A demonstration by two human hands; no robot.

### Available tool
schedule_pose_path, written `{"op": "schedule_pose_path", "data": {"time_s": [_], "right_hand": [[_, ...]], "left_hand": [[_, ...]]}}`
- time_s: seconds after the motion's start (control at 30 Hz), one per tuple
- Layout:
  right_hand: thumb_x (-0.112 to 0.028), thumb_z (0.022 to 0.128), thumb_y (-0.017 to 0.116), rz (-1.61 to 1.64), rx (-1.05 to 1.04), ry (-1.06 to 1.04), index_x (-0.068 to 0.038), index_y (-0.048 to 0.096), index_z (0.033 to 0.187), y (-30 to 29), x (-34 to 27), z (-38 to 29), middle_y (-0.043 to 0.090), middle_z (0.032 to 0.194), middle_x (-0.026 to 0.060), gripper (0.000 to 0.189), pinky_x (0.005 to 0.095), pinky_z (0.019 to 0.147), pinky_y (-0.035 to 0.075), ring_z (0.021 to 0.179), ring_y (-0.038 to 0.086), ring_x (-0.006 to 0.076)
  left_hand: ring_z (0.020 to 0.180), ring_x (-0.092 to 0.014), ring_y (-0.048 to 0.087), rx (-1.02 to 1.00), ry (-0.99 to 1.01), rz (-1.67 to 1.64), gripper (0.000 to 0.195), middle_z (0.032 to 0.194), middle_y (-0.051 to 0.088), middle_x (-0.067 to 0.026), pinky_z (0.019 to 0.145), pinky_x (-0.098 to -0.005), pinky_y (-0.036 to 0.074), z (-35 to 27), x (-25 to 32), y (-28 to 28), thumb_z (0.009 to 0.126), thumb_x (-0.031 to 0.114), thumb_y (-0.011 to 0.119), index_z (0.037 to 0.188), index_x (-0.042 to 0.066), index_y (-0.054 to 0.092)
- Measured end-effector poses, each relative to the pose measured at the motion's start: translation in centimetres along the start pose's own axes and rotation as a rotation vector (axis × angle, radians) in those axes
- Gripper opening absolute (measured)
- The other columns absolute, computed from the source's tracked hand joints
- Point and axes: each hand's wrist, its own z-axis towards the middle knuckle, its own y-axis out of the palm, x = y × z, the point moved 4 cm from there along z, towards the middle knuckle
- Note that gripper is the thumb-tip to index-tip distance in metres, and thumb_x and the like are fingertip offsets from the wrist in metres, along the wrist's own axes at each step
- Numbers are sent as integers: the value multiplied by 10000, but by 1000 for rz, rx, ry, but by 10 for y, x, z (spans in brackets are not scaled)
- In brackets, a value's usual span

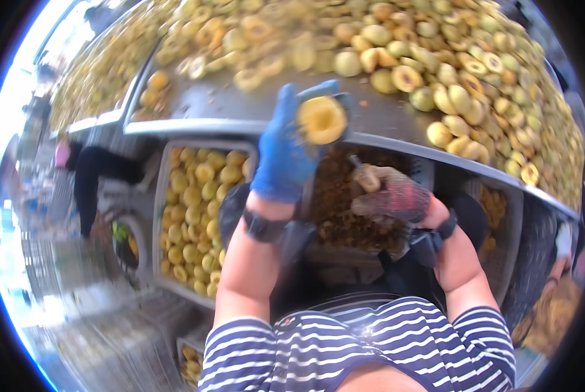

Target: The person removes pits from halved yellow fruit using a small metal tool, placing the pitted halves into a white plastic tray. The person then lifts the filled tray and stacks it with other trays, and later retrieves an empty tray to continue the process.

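Observation:
My left hand [292, 147], in a blue glove, holds a yellow fruit half [322, 120] with its hollowed cut face turned up, just over the metal table's edge. My right hand [393, 193], in a worn grey and red glove, grips a small tool [366, 174] with a thin metal end; its exact kind is blurred. That hand is lower, above a crate of brown pits and scraps [336, 206] between my knees. The fruit half and the tool are apart.
Heaped fruit halves [459, 73] cover much of the metal table [214, 105]. A pale crate [162, 210] full of yellow fruit halves stands at my left. Another crate [513, 235] is at my right. Other people's limbs [106, 166] show at the left and right edges.

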Motion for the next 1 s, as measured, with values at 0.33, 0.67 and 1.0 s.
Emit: {"op": "schedule_pose_path", "data": {"time_s": [0.33, 0.67, 1.0], "right_hand": [[-214, 913, 668, -168, 135, 112, -124, 557, 910, 14, 21, 33, 530, 705, -32, 143, 229, 466, 391, 547, 509, 76], [-234, 869, 714, -184, 201, 274, -144, 556, 892, 20, 51, 59, 515, 669, -36, 183, 233, 449, 356, 517, 483, 81], [-220, 839, 768, -223, 211, 424, -127, 557, 943, 8, 66, 85, 546, 731, -24, 252, 234, 487, 411, 559, 525, 79]], "left_hand": [[1123, -315, 659, 149, 788, 1374, 361, 1250, 660, -175, 973, -366, 517, -133, 90, -101, 967, 106, 520, 1308, 29, 611], [961, -179, 653, 1434, 714, 1231, 274, 1054, 701, -120, 880, -319, 530, -291, 174, -349, 952, 133, 642, 1178, -23, 643], [1410, -434, 369, 1277, 246, 2138, 683, 1528, 369, -290, 1146, -461, 341, -160, 163, -439, 966, 449, 528, 1496, 41, 391]]}}
